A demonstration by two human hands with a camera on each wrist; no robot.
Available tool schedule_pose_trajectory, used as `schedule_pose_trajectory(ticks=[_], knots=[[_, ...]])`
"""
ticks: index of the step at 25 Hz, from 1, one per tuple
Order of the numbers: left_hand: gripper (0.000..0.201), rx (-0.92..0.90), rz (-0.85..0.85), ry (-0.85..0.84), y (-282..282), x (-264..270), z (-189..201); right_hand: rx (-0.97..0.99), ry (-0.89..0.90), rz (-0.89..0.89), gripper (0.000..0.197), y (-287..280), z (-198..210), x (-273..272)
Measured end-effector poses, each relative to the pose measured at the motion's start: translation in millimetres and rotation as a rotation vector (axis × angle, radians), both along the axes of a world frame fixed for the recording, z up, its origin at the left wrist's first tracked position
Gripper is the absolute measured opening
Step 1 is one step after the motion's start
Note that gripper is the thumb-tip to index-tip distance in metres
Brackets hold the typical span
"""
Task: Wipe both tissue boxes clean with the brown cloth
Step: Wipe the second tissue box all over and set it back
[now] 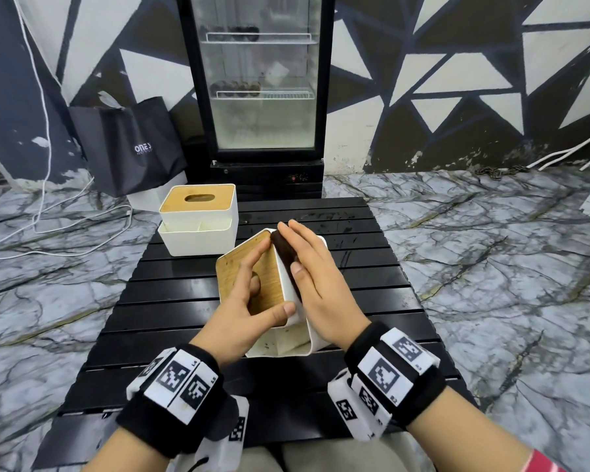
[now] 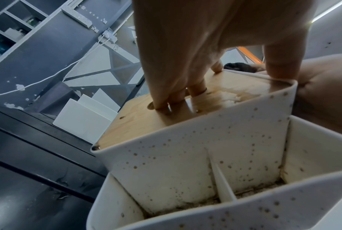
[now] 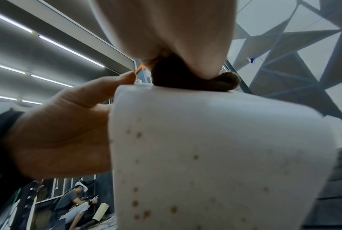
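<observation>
A white tissue box [image 1: 234, 267] with a wooden lid stands tipped on its side at the middle of the black slatted table [image 1: 171, 321]. My left hand [image 1: 249, 301] grips it, fingers hooked into the lid slot [image 2: 178, 99] and thumb on the near corner. My right hand [image 1: 315, 277] holds the rolled brown cloth [image 1: 284, 252] and presses it on the box's white side wall [image 3: 205, 147]. Brown specks dot the white walls and tray [image 2: 176, 163]. The cloth [image 3: 186, 79] sits near the far end of that wall. A second tissue box [image 1: 198, 216] stands upright at the back left.
A glass-door fridge [image 1: 259, 80] stands just behind the table. To its left a black bag [image 1: 130, 148] leans on the wall, with white cables [image 1: 48, 216] on the marble floor. Another person [image 3: 73, 200] sits far off in the right wrist view.
</observation>
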State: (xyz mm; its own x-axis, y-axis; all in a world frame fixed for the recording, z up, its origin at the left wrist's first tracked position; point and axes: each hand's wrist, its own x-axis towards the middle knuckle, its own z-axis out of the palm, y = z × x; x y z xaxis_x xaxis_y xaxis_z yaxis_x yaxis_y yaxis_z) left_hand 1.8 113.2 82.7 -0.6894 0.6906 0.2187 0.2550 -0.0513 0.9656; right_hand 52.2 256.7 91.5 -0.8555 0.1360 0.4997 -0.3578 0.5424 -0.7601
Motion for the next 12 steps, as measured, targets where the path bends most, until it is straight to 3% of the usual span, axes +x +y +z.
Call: schedule_pose_trajectory(ticks=[5, 12], knots=[[0.084, 0.001, 0.026, -0.036, -2, -5, -1, -0.018, -0.052, -0.068, 0.049, 15, -5, -10], [0.086, -0.004, 0.077, -0.099, -9, -9, -4, -0.006, -0.089, -0.135, 0.043, 10, -38, 25]])
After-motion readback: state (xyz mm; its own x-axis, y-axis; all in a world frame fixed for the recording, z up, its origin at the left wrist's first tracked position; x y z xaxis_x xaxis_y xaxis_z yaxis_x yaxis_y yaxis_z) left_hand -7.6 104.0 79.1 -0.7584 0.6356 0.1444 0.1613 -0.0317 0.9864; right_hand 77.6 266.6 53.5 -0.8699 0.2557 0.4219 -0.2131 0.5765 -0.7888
